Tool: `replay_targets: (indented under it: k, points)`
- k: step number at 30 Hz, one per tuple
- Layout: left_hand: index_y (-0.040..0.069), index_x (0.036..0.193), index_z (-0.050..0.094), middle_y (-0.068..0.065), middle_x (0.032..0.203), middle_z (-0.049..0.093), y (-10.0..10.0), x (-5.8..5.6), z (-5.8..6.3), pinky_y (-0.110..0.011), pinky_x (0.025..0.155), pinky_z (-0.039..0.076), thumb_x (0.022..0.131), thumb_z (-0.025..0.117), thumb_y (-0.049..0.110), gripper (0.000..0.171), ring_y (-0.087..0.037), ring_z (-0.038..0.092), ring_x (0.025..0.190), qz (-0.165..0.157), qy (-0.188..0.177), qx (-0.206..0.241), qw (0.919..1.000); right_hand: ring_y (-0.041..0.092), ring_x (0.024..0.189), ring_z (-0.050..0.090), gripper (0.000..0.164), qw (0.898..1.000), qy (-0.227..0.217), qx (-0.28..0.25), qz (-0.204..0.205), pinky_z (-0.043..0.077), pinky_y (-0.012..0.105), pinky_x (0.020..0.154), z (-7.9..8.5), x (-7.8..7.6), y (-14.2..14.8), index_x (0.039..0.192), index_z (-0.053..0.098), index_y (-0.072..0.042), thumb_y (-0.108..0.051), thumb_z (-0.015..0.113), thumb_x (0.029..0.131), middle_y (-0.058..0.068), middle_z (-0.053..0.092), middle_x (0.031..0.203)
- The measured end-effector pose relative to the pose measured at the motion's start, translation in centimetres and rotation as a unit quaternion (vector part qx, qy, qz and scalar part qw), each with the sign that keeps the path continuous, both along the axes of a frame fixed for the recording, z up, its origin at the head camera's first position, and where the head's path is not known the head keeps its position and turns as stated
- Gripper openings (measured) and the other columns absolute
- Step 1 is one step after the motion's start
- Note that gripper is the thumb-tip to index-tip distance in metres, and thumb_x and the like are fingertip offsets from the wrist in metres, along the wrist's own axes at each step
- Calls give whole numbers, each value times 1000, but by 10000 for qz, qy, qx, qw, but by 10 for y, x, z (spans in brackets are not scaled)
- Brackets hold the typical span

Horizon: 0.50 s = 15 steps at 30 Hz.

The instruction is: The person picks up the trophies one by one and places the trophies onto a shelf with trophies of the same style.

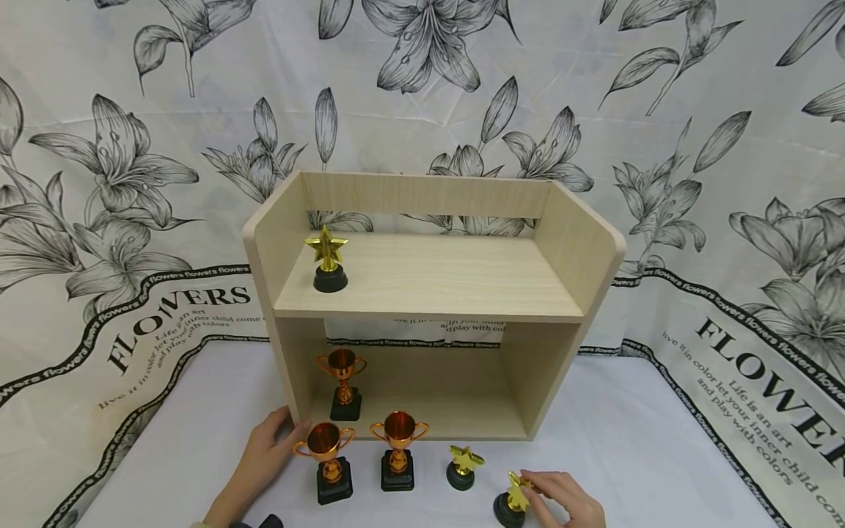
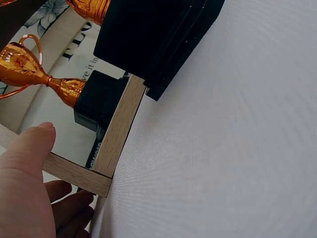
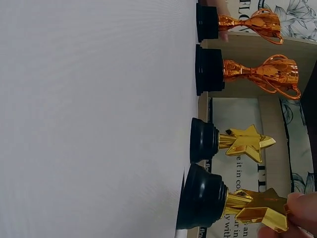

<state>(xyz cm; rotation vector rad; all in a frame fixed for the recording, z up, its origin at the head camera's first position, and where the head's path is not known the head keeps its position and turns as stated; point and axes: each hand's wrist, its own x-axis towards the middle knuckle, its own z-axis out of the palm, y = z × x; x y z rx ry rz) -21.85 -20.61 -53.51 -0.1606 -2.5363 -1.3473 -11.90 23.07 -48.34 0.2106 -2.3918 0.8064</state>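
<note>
With thumb and fingers, my right hand (image 1: 564, 500) pinches the star of a gold star trophy (image 1: 510, 506) at the front right; its black round base looks slightly tilted in the right wrist view. Beside it stands another star trophy (image 1: 461, 473). Two bronze-coloured cup trophies, one in the middle (image 1: 398, 449) and one farther left (image 1: 332, 469), stand before the wooden shelf (image 1: 429, 317). My left hand (image 1: 262, 453) grips the shelf's left side panel (image 2: 74, 173), thumb inside and fingers outside. Inside the lower level is a cup trophy (image 1: 345, 389); a star trophy (image 1: 329, 268) stands on the upper level, at left.
A white cloth (image 1: 634, 433) covers the table. Behind the shelf hangs a flower-printed fabric (image 1: 422, 117) with black lettering. A small dark object (image 1: 271, 521) shows at the bottom edge, near my left forearm.
</note>
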Motion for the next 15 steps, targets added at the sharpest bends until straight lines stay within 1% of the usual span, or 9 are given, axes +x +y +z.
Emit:
replay_targets:
  k: [4, 7, 11, 15]
  points:
    - [1, 128, 52, -23, 128, 54, 0, 0, 0, -62, 99, 35, 89, 63, 35, 54, -42, 46, 123, -9, 31, -22, 10000, -4, 67, 54, 29, 9991, 319, -77, 280, 44, 6, 58, 0, -3, 3, 88, 74, -11, 2, 82, 63, -18, 63, 79]
    - [1, 127, 53, -22, 128, 55, 0, -1, 0, -61, 98, 36, 89, 63, 36, 53, -42, 47, 122, -5, 72, -40, 10000, -3, 67, 55, 33, 9974, 548, -148, 453, 46, 6, 58, 1, -5, 5, 88, 74, -11, 6, 82, 61, -15, 65, 79]
    - [1, 127, 54, -23, 127, 55, 0, -1, -1, -62, 97, 37, 89, 64, 34, 52, -42, 48, 121, -23, 156, -32, 9999, -3, 66, 56, 37, 9967, 632, -154, 477, 46, 6, 58, 2, -5, 5, 87, 74, -15, 7, 83, 59, -15, 65, 79]
    - [1, 126, 54, -23, 126, 56, -1, -1, -1, -61, 97, 37, 88, 64, 34, 51, -42, 49, 120, -25, 179, -44, 9998, -2, 67, 56, 36, 9959, 705, -123, 548, 46, 7, 58, 4, -6, 5, 87, 74, -12, 7, 83, 58, -15, 66, 79]
